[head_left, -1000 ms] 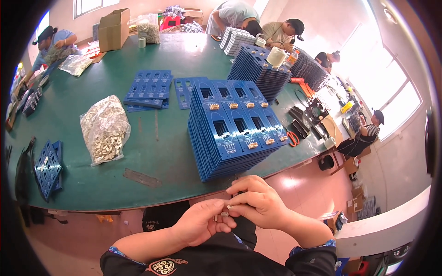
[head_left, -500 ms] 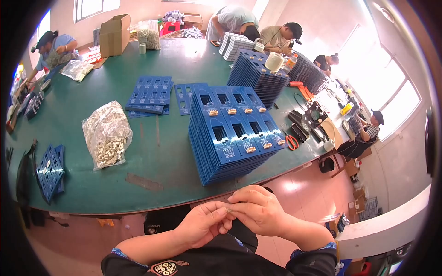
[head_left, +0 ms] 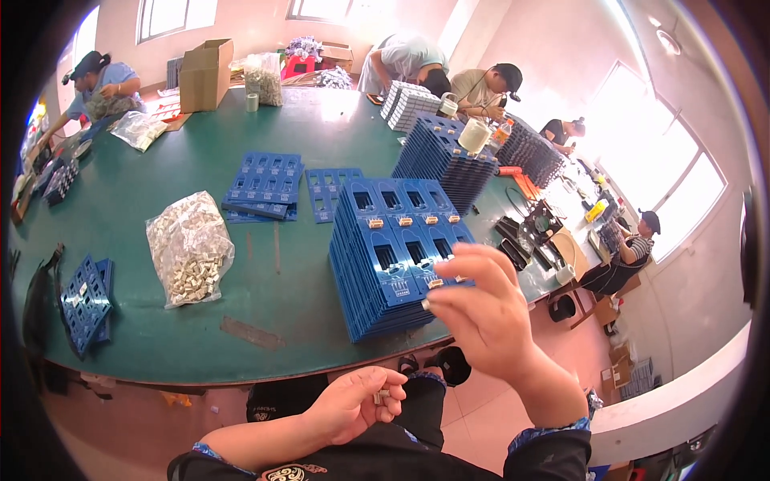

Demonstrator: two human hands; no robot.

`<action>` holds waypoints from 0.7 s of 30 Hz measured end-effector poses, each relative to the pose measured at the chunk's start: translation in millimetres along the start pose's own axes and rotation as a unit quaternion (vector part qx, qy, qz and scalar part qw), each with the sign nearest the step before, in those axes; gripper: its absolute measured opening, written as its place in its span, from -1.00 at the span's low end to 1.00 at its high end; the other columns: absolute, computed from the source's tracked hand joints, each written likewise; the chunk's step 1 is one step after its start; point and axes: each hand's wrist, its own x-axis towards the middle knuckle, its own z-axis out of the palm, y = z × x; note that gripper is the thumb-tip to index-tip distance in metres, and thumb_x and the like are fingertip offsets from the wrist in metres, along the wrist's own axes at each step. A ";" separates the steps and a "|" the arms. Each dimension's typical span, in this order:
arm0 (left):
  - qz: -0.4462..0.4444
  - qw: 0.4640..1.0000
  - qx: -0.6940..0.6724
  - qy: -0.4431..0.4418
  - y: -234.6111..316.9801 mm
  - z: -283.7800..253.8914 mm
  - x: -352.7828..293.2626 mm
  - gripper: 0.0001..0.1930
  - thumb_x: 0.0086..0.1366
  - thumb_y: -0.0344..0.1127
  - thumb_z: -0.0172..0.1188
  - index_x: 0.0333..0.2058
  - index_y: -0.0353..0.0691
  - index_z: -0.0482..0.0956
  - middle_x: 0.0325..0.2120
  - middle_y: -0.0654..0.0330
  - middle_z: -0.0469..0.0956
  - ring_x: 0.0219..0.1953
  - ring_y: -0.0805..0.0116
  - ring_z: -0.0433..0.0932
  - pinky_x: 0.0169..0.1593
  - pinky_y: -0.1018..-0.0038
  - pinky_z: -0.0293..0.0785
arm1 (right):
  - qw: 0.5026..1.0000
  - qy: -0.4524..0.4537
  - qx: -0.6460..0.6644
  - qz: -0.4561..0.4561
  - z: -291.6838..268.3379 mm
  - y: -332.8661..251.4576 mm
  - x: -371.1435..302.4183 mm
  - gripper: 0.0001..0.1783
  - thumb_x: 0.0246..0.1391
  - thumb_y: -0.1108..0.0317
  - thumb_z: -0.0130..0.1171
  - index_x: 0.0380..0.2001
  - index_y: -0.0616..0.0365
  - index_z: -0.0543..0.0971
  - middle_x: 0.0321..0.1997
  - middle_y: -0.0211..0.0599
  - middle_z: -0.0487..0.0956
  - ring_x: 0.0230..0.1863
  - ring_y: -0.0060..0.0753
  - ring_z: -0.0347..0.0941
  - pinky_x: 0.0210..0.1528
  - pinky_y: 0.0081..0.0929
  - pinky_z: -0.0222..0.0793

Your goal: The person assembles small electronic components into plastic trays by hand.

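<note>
My right hand (head_left: 491,317) is raised by the near right corner of a tall stack of blue circuit boards (head_left: 358,268). Pinched between its thumb and finger is a small white connector (head_left: 427,305). Similar cream connectors sit on the top board; my fingers cover its right front corner. Lower down, in front of my body, my left hand (head_left: 353,405) has its fingers curled round small pale connectors (head_left: 381,396), partly hidden. A clear plastic bag (head_left: 186,240) of such connectors lies on the green table left of the stack.
Loose blue boards (head_left: 265,180) lie behind the bag, with others (head_left: 87,301) at the left edge. A second board stack (head_left: 441,160) stands farther back, a tape roll (head_left: 475,136) on it. Black parts (head_left: 513,240) lie right. Several people work around the table (head_left: 152,345).
My hands have parted. The right one has moved up and right to the board stack with a connector; the left stays low near my body. The view has shifted slightly.
</note>
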 end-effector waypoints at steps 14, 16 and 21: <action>-0.003 0.999 -0.004 0.037 3.6 -5.6 -3.3 -0.73 0.51 -0.26 -0.09 -0.08 -0.34 0.49 -0.25 0.11 0.59 -0.26 0.33 0.60 -0.21 0.46 0.55 | 0.997 -0.076 0.007 0.031 20.0 15.9 14.3 -0.91 -0.04 0.38 0.37 -0.40 0.08 0.70 0.07 -0.25 0.52 0.30 0.01 0.26 0.36 -0.01 0.07; -0.002 0.999 -0.006 0.033 3.6 -6.4 -3.0 -0.73 0.51 -0.27 -0.09 -0.08 -0.34 0.49 -0.25 0.11 0.59 -0.27 0.33 0.60 -0.21 0.46 0.55 | 0.997 -0.078 0.005 0.027 19.8 16.1 14.2 -0.91 -0.04 0.38 0.37 -0.40 0.07 0.69 0.07 -0.25 0.52 0.30 0.00 0.26 0.36 -0.01 0.06; -0.001 0.999 -0.010 0.032 3.7 -5.5 -2.4 -0.74 0.51 -0.28 -0.08 -0.09 -0.34 0.50 -0.25 0.10 0.59 -0.27 0.33 0.60 -0.21 0.46 0.56 | 0.997 -0.077 -0.013 0.014 19.7 15.3 14.5 -0.90 -0.04 0.37 0.37 -0.40 0.06 0.67 0.09 -0.30 0.51 0.30 -0.03 0.26 0.38 0.02 0.04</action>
